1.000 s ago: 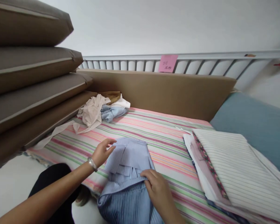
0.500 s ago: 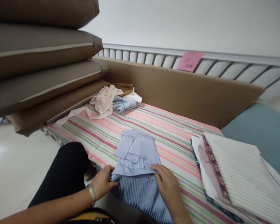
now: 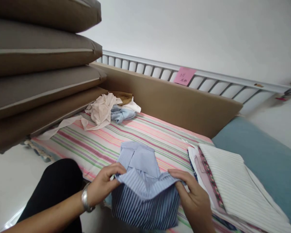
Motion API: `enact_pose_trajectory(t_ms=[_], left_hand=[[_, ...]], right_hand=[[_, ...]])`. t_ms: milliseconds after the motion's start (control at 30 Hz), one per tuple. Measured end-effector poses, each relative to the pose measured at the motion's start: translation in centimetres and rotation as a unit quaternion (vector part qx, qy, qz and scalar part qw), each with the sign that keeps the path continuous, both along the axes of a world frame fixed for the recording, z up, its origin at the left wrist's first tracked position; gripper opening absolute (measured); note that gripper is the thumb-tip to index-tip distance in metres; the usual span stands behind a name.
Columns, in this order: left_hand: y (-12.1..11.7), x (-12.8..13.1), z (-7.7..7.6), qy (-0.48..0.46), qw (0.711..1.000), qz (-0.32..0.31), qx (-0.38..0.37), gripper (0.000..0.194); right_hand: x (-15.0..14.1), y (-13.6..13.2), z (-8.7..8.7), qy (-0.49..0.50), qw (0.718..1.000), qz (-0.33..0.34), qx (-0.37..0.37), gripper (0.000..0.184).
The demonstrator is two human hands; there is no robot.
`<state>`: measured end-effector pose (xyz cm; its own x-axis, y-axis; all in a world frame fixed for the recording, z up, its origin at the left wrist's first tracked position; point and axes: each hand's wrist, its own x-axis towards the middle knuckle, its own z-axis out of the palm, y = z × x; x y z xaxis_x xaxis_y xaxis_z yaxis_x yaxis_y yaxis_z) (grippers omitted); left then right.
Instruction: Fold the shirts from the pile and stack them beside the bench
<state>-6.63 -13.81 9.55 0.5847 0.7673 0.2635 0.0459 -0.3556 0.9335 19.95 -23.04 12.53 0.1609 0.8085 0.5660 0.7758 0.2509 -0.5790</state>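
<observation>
"What is lying near the far left corner of the bed (image 3: pixel 87 144)?"
"A clothes heap (image 3: pixel 103 108), with the cushion stack (image 3: pixel 43 77) standing left of it and the panel (image 3: pixel 172 103) running behind."
"And right of the garment (image 3: pixel 145 160)?"
"The folded pile (image 3: pixel 235 174) is lying there."

A plain white wall (image 3: pixel 189 32) rises behind a low, pale column radiator (image 3: pixel 154 71), with a pink handwritten note (image 3: pixel 185 76) at its top rail. In front of the radiator stands a long brown padded panel (image 3: pixel 165 98). Thick brown cushions (image 3: pixel 38 72) with light piping are stacked at the left, beside a low surface under a multicolored striped sheet (image 3: pixel 87 150); a blue-green padded surface (image 3: pixel 259 145) adjoins it at the right. Bright light reflects off the glossy pale floor (image 3: pixel 12 178).
</observation>
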Motion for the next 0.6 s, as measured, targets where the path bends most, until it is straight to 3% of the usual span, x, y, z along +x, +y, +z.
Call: enact_pose_trajectory(t_ms=[67,133,233,333,400,467,533,600], left_hand=[[3.4,1.5,-0.4,0.003,0.999,0.044,-0.014,0.021],[7.4,3.3,-2.0,0.021,0.994,0.098,-0.041,0.018],[13.0,6.1,-5.6,0.086,0.977,0.172,-0.088,0.019],[16.1,7.3,-8.9,0.118,0.963,0.208,-0.125,0.039],[16.3,6.6,-10.2,0.100,0.959,0.234,-0.120,0.049],[15.0,4.8,-10.9,0.064,0.958,0.259,-0.103,0.051],[12.3,2.3,-11.3,0.026,0.960,0.255,-0.109,0.047],[8.7,-0.1,-11.7,-0.003,0.964,0.213,-0.161,0.042]], right_hand=[[0.1,3.3,0.3,0.031,0.999,-0.012,-0.009,0.017],[0.5,7.4,-0.5,0.055,0.998,-0.021,-0.020,0.018],[1.8,13.6,-3.8,0.091,0.993,-0.035,-0.065,0.027],[3.2,16.3,-8.0,0.124,0.979,-0.094,-0.134,0.056],[4.0,15.2,-10.2,0.114,0.975,-0.116,-0.152,0.059],[4.8,12.2,-11.7,0.113,0.970,-0.125,-0.174,0.051],[5.5,8.3,-12.8,0.145,0.954,-0.154,-0.211,0.046],[6.0,4.8,-13.6,0.165,0.940,-0.197,-0.223,0.042]])
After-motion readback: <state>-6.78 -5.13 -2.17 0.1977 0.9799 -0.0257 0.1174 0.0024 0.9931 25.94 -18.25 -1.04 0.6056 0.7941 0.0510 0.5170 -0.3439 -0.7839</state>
